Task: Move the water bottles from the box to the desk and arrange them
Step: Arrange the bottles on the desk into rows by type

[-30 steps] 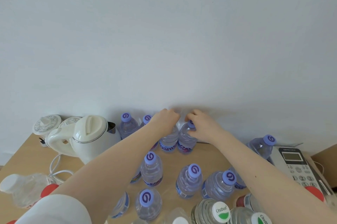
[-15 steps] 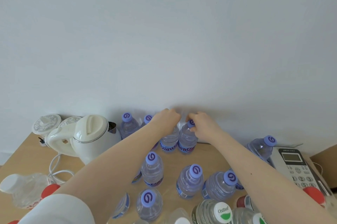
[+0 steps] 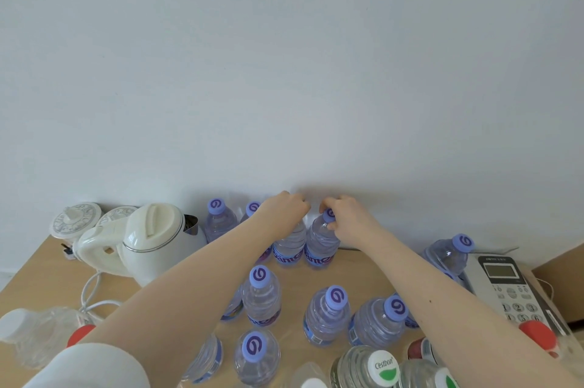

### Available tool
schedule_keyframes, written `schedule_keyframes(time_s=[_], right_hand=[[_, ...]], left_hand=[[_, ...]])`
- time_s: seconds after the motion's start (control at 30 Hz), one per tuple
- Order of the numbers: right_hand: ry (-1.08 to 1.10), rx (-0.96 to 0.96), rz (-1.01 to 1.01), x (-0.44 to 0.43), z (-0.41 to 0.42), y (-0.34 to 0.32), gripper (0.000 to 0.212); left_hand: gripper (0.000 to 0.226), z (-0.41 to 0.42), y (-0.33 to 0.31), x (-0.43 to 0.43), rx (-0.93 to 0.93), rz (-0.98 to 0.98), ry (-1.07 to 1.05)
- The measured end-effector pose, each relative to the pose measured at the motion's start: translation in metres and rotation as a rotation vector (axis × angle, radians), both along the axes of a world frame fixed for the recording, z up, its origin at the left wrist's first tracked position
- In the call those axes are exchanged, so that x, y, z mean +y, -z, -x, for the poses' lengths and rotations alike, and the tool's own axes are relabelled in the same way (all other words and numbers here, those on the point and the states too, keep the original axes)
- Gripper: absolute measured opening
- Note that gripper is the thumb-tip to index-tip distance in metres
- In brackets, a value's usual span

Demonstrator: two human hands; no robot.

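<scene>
Two small purple-capped water bottles stand side by side near the wall at the back of the wooden desk (image 3: 38, 264). My left hand (image 3: 282, 209) grips the top of the left bottle (image 3: 289, 248), hiding its cap. My right hand (image 3: 346, 218) pinches the neck and cap of the right bottle (image 3: 320, 245). Two more such bottles (image 3: 219, 220) stand to the left along the wall. Several others (image 3: 327, 315) stand loosely in the middle and front of the desk. The box is not clearly in view.
A white electric kettle (image 3: 151, 242) with its cord and two lidded ceramic cups (image 3: 74, 221) sit at the back left. A desk phone (image 3: 505, 280) lies at the right with a purple-capped bottle (image 3: 448, 253) beside it. Larger green-and-white-capped bottles (image 3: 366, 368) and red-capped ones crowd the front edge.
Both hands keep hold of the two back bottles, which have shifted only slightly. The view has tilted a little.
</scene>
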State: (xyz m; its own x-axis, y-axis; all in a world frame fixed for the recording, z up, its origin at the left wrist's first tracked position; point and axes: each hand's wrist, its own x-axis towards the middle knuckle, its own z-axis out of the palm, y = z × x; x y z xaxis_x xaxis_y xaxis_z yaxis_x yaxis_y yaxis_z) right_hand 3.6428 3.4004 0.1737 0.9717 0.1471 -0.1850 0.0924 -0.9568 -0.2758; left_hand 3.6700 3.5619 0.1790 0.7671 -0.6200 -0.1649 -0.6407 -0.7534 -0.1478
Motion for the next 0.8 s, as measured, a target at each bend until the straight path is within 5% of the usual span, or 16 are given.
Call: schedule_keyframes(time_s=[0.37,0.8], right_hand=[[0.013,-0.117,0.093,-0.015,0.021,-0.01,0.043],[0.245,-0.177,0.13,-0.122,0.076,-0.035,0.034]], left_hand=[[0.033,0.015,-0.024,-0.002,-0.151,0.031,-0.016],[0.033,0.054,-0.045,-0.107,0.005,0.27,0.081]])
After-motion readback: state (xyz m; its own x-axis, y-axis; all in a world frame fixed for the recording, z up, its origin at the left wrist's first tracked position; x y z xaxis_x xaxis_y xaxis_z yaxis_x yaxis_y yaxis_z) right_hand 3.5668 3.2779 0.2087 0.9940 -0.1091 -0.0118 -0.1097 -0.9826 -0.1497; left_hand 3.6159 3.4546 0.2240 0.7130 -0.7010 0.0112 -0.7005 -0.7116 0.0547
